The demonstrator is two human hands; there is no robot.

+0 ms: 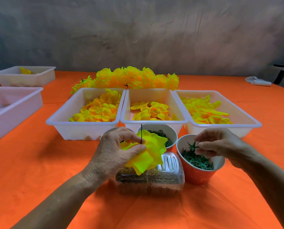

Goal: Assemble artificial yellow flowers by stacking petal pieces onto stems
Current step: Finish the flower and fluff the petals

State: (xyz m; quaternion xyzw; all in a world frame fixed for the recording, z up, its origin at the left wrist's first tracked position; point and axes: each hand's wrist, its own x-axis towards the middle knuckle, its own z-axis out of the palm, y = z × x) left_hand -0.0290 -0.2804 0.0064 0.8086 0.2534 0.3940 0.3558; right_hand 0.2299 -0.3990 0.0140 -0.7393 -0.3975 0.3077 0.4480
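Observation:
My left hand (pixel 116 151) grips a stack of yellow petal pieces (pixel 152 149) threaded on a thin dark stem (pixel 141 132) that points straight up. My right hand (pixel 219 144) pinches a green star-shaped calyx piece (pixel 193 145) over a tilted red paper cup (pixel 199 172) full of such green pieces. Behind it a second cup (pixel 169 131) holds small green rings. Three white trays, the left tray (pixel 81 124), middle tray (pixel 154 121) and right tray (pixel 223 125), hold loose yellow petals. Finished yellow flowers (pixel 134 78) lie piled behind the trays.
A clear plastic container (pixel 154 184) with brownish contents lies below my left hand. Two more white trays (pixel 10 111) (pixel 38 75) stand at the left on the orange tablecloth (pixel 47 171). A white object (pixel 258 81) lies at the far right near the table's edge.

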